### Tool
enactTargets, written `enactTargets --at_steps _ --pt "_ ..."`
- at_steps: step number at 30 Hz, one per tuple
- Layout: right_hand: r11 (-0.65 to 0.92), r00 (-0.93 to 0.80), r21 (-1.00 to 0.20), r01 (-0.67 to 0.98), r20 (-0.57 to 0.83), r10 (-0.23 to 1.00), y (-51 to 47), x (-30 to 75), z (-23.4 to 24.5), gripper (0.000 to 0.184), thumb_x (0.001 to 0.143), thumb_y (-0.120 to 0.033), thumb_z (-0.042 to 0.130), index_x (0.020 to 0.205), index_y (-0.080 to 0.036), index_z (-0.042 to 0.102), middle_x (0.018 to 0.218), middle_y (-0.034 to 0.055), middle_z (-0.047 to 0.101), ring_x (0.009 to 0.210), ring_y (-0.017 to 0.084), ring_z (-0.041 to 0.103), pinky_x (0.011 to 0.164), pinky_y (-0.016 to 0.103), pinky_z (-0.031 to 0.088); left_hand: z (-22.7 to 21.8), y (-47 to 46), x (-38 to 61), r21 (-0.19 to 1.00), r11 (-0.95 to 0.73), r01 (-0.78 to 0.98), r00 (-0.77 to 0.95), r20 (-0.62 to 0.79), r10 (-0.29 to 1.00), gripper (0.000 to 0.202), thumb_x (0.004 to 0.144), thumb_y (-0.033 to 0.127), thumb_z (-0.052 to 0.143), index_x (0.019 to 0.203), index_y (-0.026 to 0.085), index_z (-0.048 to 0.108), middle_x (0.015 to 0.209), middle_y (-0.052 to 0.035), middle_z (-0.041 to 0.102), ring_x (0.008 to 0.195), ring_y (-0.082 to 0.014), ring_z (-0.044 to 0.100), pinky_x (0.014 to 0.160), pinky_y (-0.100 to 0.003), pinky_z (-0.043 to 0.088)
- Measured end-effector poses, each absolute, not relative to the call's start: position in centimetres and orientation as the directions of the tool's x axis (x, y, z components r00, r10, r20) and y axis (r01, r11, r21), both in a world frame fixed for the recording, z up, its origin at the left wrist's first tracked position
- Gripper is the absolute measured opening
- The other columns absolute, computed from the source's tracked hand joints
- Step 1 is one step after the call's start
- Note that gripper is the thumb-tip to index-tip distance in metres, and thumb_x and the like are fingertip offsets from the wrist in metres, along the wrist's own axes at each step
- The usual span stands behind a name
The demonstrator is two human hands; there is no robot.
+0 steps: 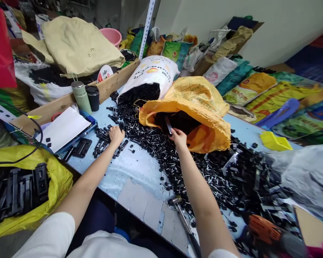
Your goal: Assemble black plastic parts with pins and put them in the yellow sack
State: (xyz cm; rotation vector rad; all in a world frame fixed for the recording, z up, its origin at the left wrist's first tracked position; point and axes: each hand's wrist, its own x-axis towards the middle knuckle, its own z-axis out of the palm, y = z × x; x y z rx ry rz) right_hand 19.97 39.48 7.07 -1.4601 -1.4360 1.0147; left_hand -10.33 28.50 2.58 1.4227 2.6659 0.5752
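Note:
My right hand (178,138) is at the mouth of an orange woven sack (212,125). Its fingers pinch a flat, grey strip-like piece (168,124), which points into the sack's dark opening. Over on the left, my left hand (116,135) is closed at a cluster of black plastic parts (103,136), with a small black part (121,126) at its fingertips. Many small black pieces with thin metal pins (161,143) lie heaped between the hands and along the table. Behind them a white sack (153,71) lies on its side, black pieces spilling from its mouth.
A hammer (184,222) and an orange power drill (263,229) lie at the front right. A green bottle (81,98), a black cup (93,97) and white paper (66,129) stand or lie left. A yellow sack (60,179) of long black parts sits front left; a yellow scoop (276,141) lies right.

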Motion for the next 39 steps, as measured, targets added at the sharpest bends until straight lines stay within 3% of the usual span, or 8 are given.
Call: enactTargets --at_steps 4,7,14,18,24,28,33,39 --pt "-0.256 -0.231 -0.942 -0.219 -0.204 0.951 28.2 21.2 7.4 0.056 0.067 -0.043 0.073 0.114 -0.023 0.051 0.089 0.003 0.067 0.077 0.017 0.067 0.072 0.034 0.056 4.1 31.6 -10.6 0.389 0.551 0.738 -0.577 -0.059 0.814 0.032 0.083 0.026 0.05 0.101 0.004 0.062 0.107 -0.0218 0.06 0.106 -0.0291 0.052 0.087 -0.037 0.041" --pt "-0.399 -0.422 -0.881 -0.255 -0.27 0.866 20.9 21.3 7.0 0.057 0.064 -0.035 0.076 0.115 -0.024 0.054 0.1 0.0042 0.066 0.088 0.021 0.067 0.082 0.039 0.053 5.1 30.5 -9.7 0.372 0.529 0.763 -0.553 -0.049 0.832 0.031 0.085 0.018 0.042 0.102 0.002 0.062 0.108 -0.0234 0.059 0.106 -0.0301 0.053 0.086 -0.038 0.042" --pt "-0.095 -0.394 -0.971 0.221 -0.178 0.902 10.9 24.5 3.0 0.042 0.07 -0.032 0.068 0.108 -0.019 0.059 0.109 0.0084 0.061 0.094 0.021 0.062 0.089 0.041 0.048 3.4 16.4 -5.5 0.287 0.17 0.943 -0.185 0.025 0.982 0.027 0.088 0.02 0.04 0.097 0.007 0.062 0.097 -0.0175 0.062 0.097 -0.0262 0.058 0.089 -0.035 0.042" --pt "0.311 -0.476 -0.688 0.656 -0.057 0.878 7.2 25.9 2.1 0.039 0.079 -0.024 0.055 0.117 -0.019 0.058 0.114 0.0102 0.058 0.107 0.022 0.055 0.096 0.04 0.042 3.3 15.3 -6.0 0.317 0.259 0.912 -0.289 0.051 0.956 0.032 0.089 0.026 0.043 0.113 0.008 0.055 0.11 -0.018 0.058 0.106 -0.0277 0.053 0.091 -0.037 0.041" --pt "0.45 -0.509 -0.414 0.791 -0.038 0.86 5.9 22.1 2.7 0.051 0.083 -0.021 0.051 0.134 -0.017 0.044 0.133 0.0143 0.048 0.124 0.025 0.043 0.105 0.044 0.031 5.1 23.7 -9.3 0.229 0.201 0.953 -0.229 0.105 0.968 0.042 0.083 0.008 0.04 0.123 0.014 0.051 0.143 -0.0177 0.033 0.133 -0.0318 0.025 0.103 -0.053 0.024" --pt "0.175 -0.384 -0.701 0.691 -0.152 0.911 7.1 21.1 2.6 0.047 0.083 -0.029 0.055 0.129 -0.021 0.049 0.118 0.0106 0.06 0.111 0.024 0.054 0.097 0.042 0.04 5.3 24.7 -10.5 0.215 0.208 0.954 -0.208 -0.025 0.978 0.031 0.081 0.01 0.047 0.11 0.008 0.056 0.122 -0.021 0.054 0.125 -0.0307 0.038 0.105 -0.054 0.02" --pt "-0.36 -0.381 -0.93 0.077 -0.361 0.851 7.7 22.1 2.3 0.064 0.075 -0.043 0.063 0.133 -0.025 0.041 0.095 0.0032 0.062 0.09 0.02 0.064 0.082 0.037 0.05 6.2 19.9 -9.8 0.244 0.157 0.957 -0.167 0.019 0.986 0.029 0.086 0.028 0.051 0.11 0.011 0.055 0.111 -0.0174 0.06 0.108 -0.0278 0.054 0.093 -0.037 0.038" --pt "-0.149 -0.295 -0.988 0.036 -0.153 0.943 8.4 21.2 2.8 0.053 0.066 -0.034 0.07 0.114 -0.021 0.052 0.106 0.006 0.058 0.097 0.021 0.06 0.086 0.037 0.048 9.2 12.1 -5.7 0.26 0.005 0.966 0.007 -0.046 0.999 0.037 0.094 0.041 0.035 0.105 0.011 0.054 0.097 -0.0143 0.06 0.092 -0.0255 0.06 0.082 -0.033 0.043"
